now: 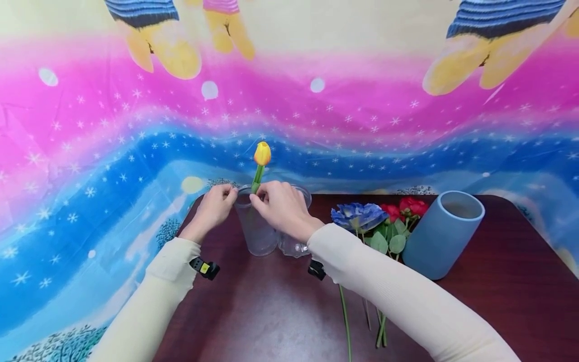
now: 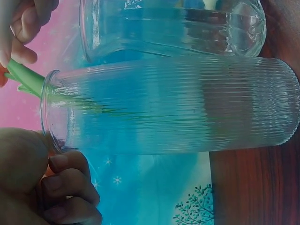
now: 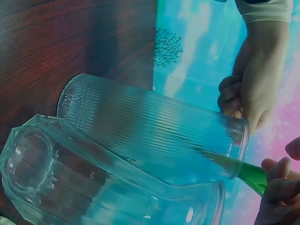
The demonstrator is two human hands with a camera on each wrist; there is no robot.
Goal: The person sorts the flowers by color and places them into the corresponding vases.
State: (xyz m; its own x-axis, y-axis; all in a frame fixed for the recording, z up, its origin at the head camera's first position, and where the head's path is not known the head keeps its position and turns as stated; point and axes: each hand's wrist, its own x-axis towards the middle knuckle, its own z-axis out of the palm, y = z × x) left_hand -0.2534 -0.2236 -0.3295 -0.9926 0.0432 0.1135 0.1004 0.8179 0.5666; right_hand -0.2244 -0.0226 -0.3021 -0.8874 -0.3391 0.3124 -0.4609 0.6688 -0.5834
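Tulip [image 1: 262,154] partly inside ribbed vase [image 2: 178,105]

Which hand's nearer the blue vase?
Right. The right hand, pinching the yellow tulip, is left of the blue vase; the left hand, holding the ribbed glass by its rim, is farther left.

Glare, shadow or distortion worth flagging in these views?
Head: pale glare on the tabletop; left wrist: left hand looks dim, and the ribbed vase breaks the tulip stem into streaks; right wrist: white highlights on the faceted vase, same streaking through the ribs.
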